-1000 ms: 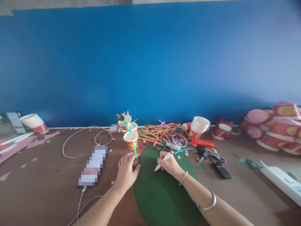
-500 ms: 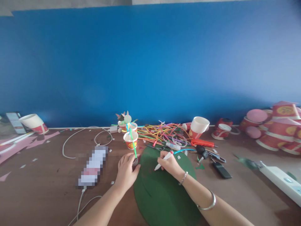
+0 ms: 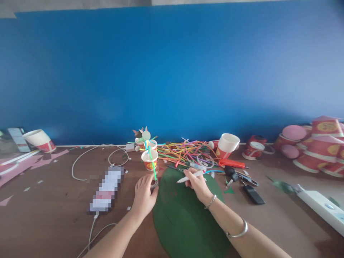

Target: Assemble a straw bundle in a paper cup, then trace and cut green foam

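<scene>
My right hand (image 3: 197, 184) is closed around a white marker with red ends (image 3: 192, 176), holding it tilted just over the green round sheet (image 3: 185, 222). Faint reddish marks (image 3: 169, 195) show on the sheet to the left of the tip. At the sheet's left edge, my left hand (image 3: 145, 190) curls its fingers and thumb about a small round grey piece (image 3: 154, 184), partly hidden by the hand. A green straw (image 3: 153, 170) ends at that piece. Behind it stands a red-and-white paper cup (image 3: 149, 160).
Colourful straws or pipe cleaners (image 3: 185, 152) lie heaped behind the sheet. Farther right are a large paper cup (image 3: 227, 145), an orange glue gun (image 3: 232, 163), keys (image 3: 231, 173) and a power strip (image 3: 322, 208). A blurred phone (image 3: 107, 190) with a cable lies left.
My right hand has moved slightly away from me and right, with the marker lying flatter. The reddish marks are less covered. My left hand has barely shifted.
</scene>
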A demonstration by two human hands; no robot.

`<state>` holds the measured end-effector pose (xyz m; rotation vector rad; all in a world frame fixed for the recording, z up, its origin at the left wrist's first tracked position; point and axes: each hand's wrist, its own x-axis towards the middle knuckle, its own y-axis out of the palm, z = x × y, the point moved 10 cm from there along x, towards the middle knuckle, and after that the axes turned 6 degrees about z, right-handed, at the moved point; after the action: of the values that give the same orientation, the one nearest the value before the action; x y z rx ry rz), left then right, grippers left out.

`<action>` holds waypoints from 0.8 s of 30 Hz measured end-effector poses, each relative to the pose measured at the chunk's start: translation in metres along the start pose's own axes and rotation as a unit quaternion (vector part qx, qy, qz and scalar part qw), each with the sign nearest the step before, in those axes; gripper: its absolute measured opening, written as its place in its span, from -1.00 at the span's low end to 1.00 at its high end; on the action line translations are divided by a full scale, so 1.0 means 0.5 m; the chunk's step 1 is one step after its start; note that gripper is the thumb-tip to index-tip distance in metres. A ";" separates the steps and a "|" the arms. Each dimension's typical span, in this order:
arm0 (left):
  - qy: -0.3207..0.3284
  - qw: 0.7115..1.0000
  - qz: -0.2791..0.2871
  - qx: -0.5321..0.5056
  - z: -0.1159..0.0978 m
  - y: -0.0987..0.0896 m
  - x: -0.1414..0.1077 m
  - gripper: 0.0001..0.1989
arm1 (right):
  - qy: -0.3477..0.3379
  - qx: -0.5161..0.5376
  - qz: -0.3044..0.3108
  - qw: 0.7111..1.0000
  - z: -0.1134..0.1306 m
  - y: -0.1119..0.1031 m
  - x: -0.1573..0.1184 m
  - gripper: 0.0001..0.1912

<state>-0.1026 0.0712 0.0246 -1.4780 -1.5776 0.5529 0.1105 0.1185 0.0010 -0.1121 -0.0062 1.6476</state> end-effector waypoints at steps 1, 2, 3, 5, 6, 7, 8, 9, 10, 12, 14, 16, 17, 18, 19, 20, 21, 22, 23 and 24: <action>0.000 1.000 -0.009 -0.001 0.003 -0.002 0.000 -0.58 | -0.006 -0.001 0.006 1.000 0.001 0.002 0.000 -0.67; 0.002 1.000 -0.018 -0.002 0.004 -0.003 -0.001 -0.57 | -0.010 -0.005 0.012 1.000 0.001 0.005 0.001 -0.67; 0.006 1.000 -0.026 -0.003 0.004 -0.005 -0.001 -0.57 | -0.012 -0.013 0.019 1.000 0.001 0.009 0.001 -0.68; 0.013 0.999 -0.033 -0.002 0.000 -0.007 -0.002 -0.56 | -0.009 -0.040 0.032 0.999 -0.001 0.015 0.001 -0.72; 0.017 0.999 -0.032 -0.001 -0.002 -0.007 -0.002 -0.57 | -0.006 -0.054 0.037 0.998 -0.002 0.018 0.000 -0.74; 0.019 0.999 -0.029 0.001 -0.005 -0.006 -0.002 -0.58 | -0.003 -0.065 0.043 0.997 -0.002 0.021 0.000 -0.75; 0.021 0.999 -0.025 0.003 -0.007 -0.005 -0.002 -0.59 | -0.001 -0.074 0.046 0.996 -0.001 0.022 -0.001 -0.75; 0.024 1.000 -0.020 0.006 -0.010 -0.004 -0.001 -0.61 | 0.003 -0.078 0.050 0.996 -0.001 0.023 -0.001 -0.75; 0.027 1.000 -0.014 0.008 -0.012 -0.002 -0.001 -0.62 | 0.011 -0.079 0.052 0.995 -0.002 0.022 -0.001 -0.76; 0.036 0.999 -0.006 0.015 -0.016 0.002 -0.001 -0.65 | 0.036 -0.072 0.053 0.995 -0.009 0.017 0.000 -0.76; 0.048 0.998 -0.006 0.027 -0.022 0.004 -0.001 -0.67 | 0.062 -0.060 0.056 0.995 -0.019 0.011 0.002 -0.76; 0.062 0.997 -0.010 0.043 -0.028 0.005 -0.003 -0.68 | 0.079 -0.055 0.063 0.993 -0.029 0.006 0.004 -0.76; 0.067 0.996 -0.012 0.051 -0.031 0.005 -0.004 -0.68 | 0.082 -0.055 0.066 0.993 -0.031 0.004 0.005 -0.76; 0.069 0.996 -0.013 0.058 -0.033 0.005 -0.006 -0.67 | 0.084 -0.057 0.068 0.993 -0.032 0.003 0.004 -0.76; 0.070 0.995 -0.012 0.063 -0.035 0.006 -0.007 -0.67 | 0.083 -0.055 0.067 0.993 -0.030 0.002 0.004 -0.75; 0.069 0.995 -0.011 0.067 -0.036 0.006 -0.007 -0.67 | 0.076 -0.047 0.065 0.994 -0.026 0.003 0.002 -0.75; 0.068 0.995 -0.009 0.070 -0.036 0.007 -0.008 -0.68 | 0.068 -0.034 0.063 0.995 -0.019 0.007 0.000 -0.74; 0.069 0.995 -0.007 0.071 -0.036 0.008 -0.008 -0.68 | 0.058 -0.017 0.063 0.996 -0.010 0.012 -0.001 -0.73; 0.070 0.995 -0.005 0.070 -0.037 0.009 -0.008 -0.69 | 0.050 0.004 0.068 0.996 -0.002 0.022 -0.003 -0.72; 0.073 0.995 -0.003 0.067 -0.038 0.010 -0.008 -0.69 | 0.046 0.023 0.075 0.996 0.005 0.034 -0.004 -0.72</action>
<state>-0.0847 0.0638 0.0293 -1.3798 -1.4045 0.5255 0.0933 0.1153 0.0025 -0.1555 0.1130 1.7898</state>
